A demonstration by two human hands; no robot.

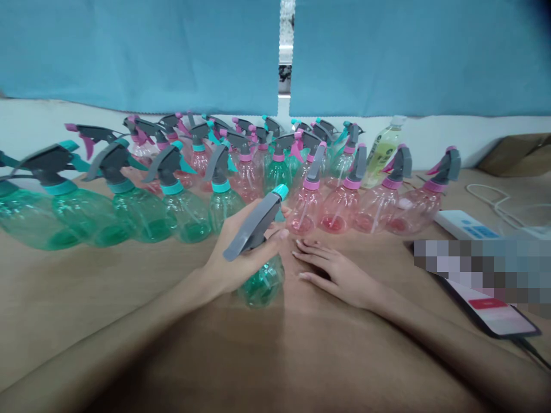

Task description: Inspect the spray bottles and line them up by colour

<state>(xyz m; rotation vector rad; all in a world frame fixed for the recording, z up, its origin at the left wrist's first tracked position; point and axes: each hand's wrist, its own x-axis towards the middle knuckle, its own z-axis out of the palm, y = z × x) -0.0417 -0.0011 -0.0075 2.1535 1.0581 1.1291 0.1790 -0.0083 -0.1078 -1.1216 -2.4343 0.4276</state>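
A green spray bottle (pixel 261 282) with a grey trigger head and turquoise nozzle leans to the right near the middle of the table. My left hand (pixel 236 249) is wrapped round its neck, below the grey head. Just to the right, my right hand (pixel 338 272) lies on the wooden table (pixel 206 355) with its fingers spread, holding nothing. Beyond my left hand stands a green bottle (pixel 189 215) in a row of similar ones. Pink spray bottles, one of them a clear pink bottle (pixel 303 209), stand beyond my right hand.
More green and pink spray bottles, such as a pink one (pixel 247 172), crowd the back. A yellowish drink bottle (pixel 383 149) stands behind the pink row. At the right are a phone (pixel 495 318), a white box (pixel 465 225), cables and a brown bag (pixel 514 155).
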